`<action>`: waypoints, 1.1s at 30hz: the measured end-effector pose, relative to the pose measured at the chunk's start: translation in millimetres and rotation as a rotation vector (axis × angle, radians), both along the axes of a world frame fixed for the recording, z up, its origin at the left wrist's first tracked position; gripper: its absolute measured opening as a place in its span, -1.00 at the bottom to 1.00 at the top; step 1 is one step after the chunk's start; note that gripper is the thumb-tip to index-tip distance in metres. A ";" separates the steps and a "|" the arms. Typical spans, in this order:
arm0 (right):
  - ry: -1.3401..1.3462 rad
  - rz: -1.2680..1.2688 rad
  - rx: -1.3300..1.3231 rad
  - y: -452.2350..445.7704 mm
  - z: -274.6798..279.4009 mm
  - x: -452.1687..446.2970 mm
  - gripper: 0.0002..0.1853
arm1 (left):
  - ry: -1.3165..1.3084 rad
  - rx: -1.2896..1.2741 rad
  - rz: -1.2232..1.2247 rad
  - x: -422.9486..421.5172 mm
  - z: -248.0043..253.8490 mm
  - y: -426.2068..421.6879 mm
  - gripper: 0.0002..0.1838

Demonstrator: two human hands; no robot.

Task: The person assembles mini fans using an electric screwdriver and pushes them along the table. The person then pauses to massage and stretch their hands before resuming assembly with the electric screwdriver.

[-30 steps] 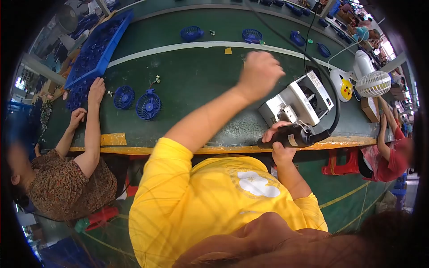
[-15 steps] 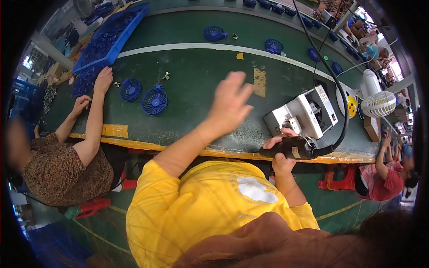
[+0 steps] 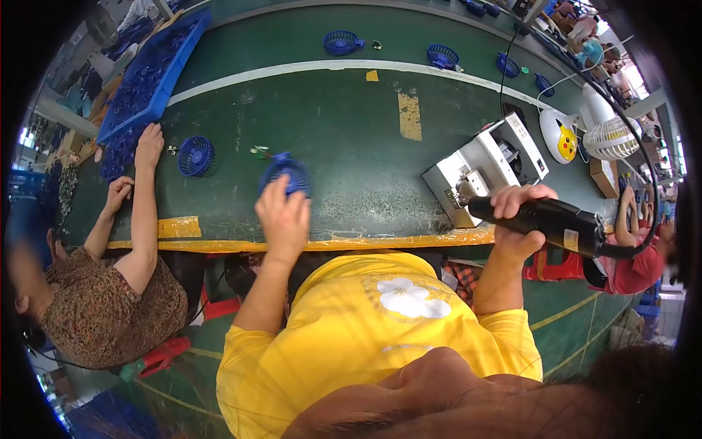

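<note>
My left hand (image 3: 284, 227) has its fingers on the near rim of a blue round fan cage (image 3: 287, 174), which is smeared by motion. A small board on a wire (image 3: 259, 152) trails at its upper left. My right hand (image 3: 518, 218) is wrapped around a black electric screwdriver (image 3: 559, 225) with a thick cable at its rear. The screwdriver lies almost level, its front end close to the white screw feeder (image 3: 479, 172). A second blue fan cage (image 3: 196, 156) rests further left on the green table (image 3: 351, 154).
To the left, a co-worker's arms (image 3: 146, 197) reach toward a blue tray (image 3: 162, 102) heaped with blue parts. More fan cages (image 3: 343, 43) sit beyond the white line. A white desk fan (image 3: 610, 135) and a carton (image 3: 604, 178) stand at right.
My left hand has come down and left onto the fan cage, which has slid right across the table. My right hand has lifted the screwdriver and shifted it right.
</note>
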State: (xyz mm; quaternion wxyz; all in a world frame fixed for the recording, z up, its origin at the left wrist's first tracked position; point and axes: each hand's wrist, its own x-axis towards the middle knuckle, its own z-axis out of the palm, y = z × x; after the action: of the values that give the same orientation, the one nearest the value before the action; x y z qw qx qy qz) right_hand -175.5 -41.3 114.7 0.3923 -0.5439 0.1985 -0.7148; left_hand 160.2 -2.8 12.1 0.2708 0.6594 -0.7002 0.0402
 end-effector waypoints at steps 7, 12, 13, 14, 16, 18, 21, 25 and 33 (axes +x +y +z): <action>-0.010 -0.008 0.115 -11.4 7.3 7.3 -0.38 | 0.191 -0.012 -0.545 -89.5 -8.2 0.2 -0.81; -0.069 0.058 0.215 -9.0 -3.4 10.5 -0.34 | 0.263 -0.012 -0.758 -122.8 -6.0 0.0 -0.77; -0.057 0.069 0.221 -7.4 -8.2 13.1 -0.30 | 0.265 -0.008 -0.761 -122.7 -6.1 -0.1 -0.76; -0.069 0.085 0.233 -5.5 -15.1 15.5 -0.30 | 0.266 -0.010 -0.761 -122.5 -6.7 -0.8 -0.76; -0.098 0.115 0.261 0.7 -25.9 22.0 -0.28 | 0.265 -0.005 -0.762 -121.9 -7.7 -1.1 -0.76; -0.099 0.128 0.271 5.6 -32.3 28.2 -0.28 | 0.263 0.006 -0.763 -121.7 -6.4 -1.2 -0.76; -0.121 0.195 0.286 7.0 -40.3 36.5 -0.31 | 0.265 0.015 -0.760 -122.5 -7.2 -1.1 -0.76; 0.033 0.133 0.284 7.6 -42.0 43.3 -0.31 | 0.264 0.015 -0.752 -122.9 -7.3 -1.0 -0.76; -0.054 0.374 0.277 7.1 -55.6 47.9 -0.42 | 0.293 0.029 -0.756 -123.5 -7.0 -1.0 -0.77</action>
State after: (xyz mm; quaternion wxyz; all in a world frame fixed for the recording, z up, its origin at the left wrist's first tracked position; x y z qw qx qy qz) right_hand -127.6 -34.2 59.1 0.5938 -0.4928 0.1797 -0.6101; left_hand 36.6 -3.9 5.1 0.3539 0.3581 -0.8478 -0.1664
